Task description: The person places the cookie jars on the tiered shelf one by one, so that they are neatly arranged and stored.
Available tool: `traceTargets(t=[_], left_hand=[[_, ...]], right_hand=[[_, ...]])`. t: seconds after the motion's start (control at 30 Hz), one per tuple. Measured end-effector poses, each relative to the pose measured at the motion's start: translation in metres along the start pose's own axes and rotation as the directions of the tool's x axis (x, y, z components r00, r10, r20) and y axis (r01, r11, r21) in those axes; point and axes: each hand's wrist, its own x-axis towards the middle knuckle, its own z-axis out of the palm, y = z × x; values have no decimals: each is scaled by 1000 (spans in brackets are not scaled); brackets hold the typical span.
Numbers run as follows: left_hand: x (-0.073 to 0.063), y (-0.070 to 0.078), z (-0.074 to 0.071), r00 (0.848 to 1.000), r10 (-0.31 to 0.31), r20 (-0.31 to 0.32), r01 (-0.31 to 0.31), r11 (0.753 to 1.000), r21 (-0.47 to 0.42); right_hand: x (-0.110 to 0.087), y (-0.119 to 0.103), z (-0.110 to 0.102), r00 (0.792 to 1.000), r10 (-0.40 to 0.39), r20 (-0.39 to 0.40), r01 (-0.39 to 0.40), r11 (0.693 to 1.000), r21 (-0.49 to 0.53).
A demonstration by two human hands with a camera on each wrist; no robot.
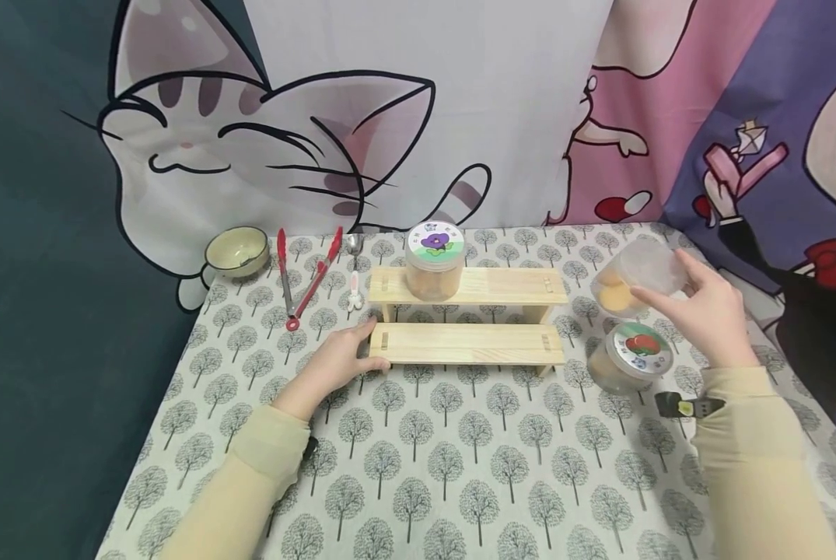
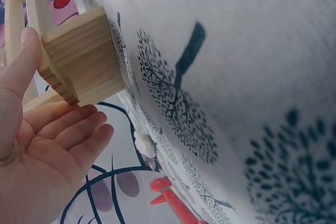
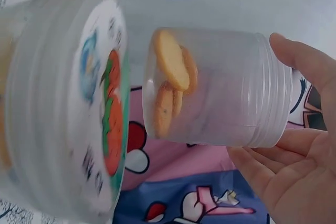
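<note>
My left hand (image 1: 337, 362) holds the left end of a two-step wooden rack (image 1: 466, 343), thumb at the front edge and fingers behind the lower board. In the left wrist view the fingers (image 2: 86, 129) lie against the board's end. At the right, my right hand (image 1: 713, 315) grips a clear plastic jar (image 3: 226, 87) around its open, threaded mouth. Several biscuits (image 3: 172, 61) lie at the bottom of this tilted jar. Nearer to me stands a lidded jar (image 1: 630, 358) with a red picture on its lid. Another lidded jar (image 1: 435, 263), with a purple flower picture, sits on the upper step.
At the back left are a pale yellow bowl (image 1: 237, 252), red-tipped tongs (image 1: 309, 292) lying spread, and a small spoon (image 1: 355, 276) with a white rabbit-shaped handle. A tree-patterned cloth (image 1: 459, 467) covers the table. Printed curtains hang behind and beside it.
</note>
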Motion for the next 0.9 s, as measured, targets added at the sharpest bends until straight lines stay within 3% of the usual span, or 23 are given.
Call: traceTargets(t=[0.4, 0.9], left_hand=[[0, 0, 1, 1000, 0, -4, 0, 1000, -14], [-1, 1, 0, 1000, -14, -2, 14, 1000, -19]], right_hand=[[1, -26, 10, 997, -66, 36, 65, 998, 16], [3, -44, 8, 991, -136, -2, 136, 991, 5]])
